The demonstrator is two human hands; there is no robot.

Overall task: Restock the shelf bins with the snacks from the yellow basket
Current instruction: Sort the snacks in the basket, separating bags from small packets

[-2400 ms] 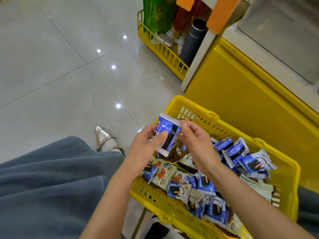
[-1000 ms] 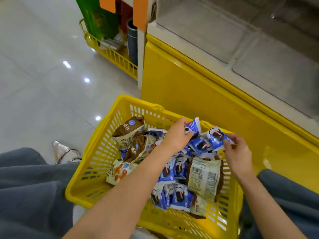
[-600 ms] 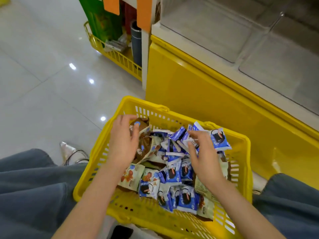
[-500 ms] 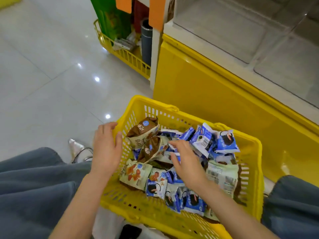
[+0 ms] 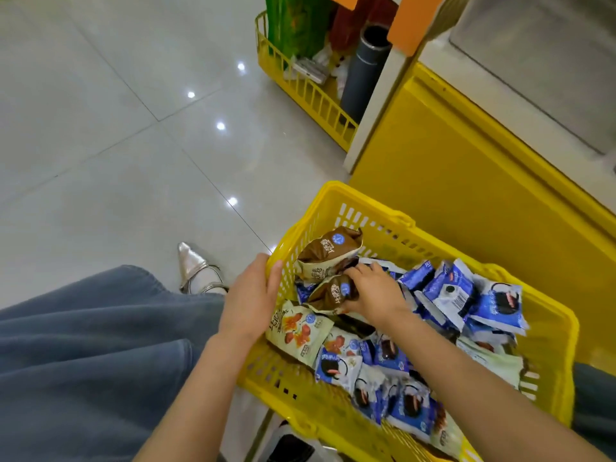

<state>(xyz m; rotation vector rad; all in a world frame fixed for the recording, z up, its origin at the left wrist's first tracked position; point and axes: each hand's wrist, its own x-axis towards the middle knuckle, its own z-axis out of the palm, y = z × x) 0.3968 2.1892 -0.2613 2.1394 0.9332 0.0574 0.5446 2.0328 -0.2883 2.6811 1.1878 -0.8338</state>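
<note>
While lying on top of the snack pile in the yellow basket [image 5: 370,203], gripped by the right hand [image 5: 373,290]: brown packet [image 5: 330,293], fingers curled narrow round its right end, tips over its far edge. Just beyond those fingertips, touching the gripped one: second brown packet [image 5: 330,251], tilted into the basket's far-left corner. Right of the right-hand knuckles, heaped: blue-and-white packets [image 5: 496,301], among them a barcode packet [image 5: 450,296]. Below the right thumb side, against the left wall: pale packet [image 5: 296,328] with orange-red print. Under the right wrist and forearm: more blue cookie packets [image 5: 336,365], down to the near rim. Left hand [image 5: 248,298] clamped on the basket's left rim, thumb on the rim's inner side, other fingers along the outside, holding nothing else. Left of the left-hand fingers: blue denim garment [image 5: 83,345] over the lap, silver pointed shoe [image 5: 191,261] just past its hem, on glossy grey floor tiles [image 5: 100,128]. Well beyond the right fingertips: yellow shelf front [image 5: 466,195], clear shelf bin [image 5: 550,61] above it. Far past the left fingertips, beside the shelf: low yellow rack [image 5: 313,98] holding a green bag [image 5: 296,25] and a grey tube [image 5: 363,71], orange tags [image 5: 406,21] above.
</note>
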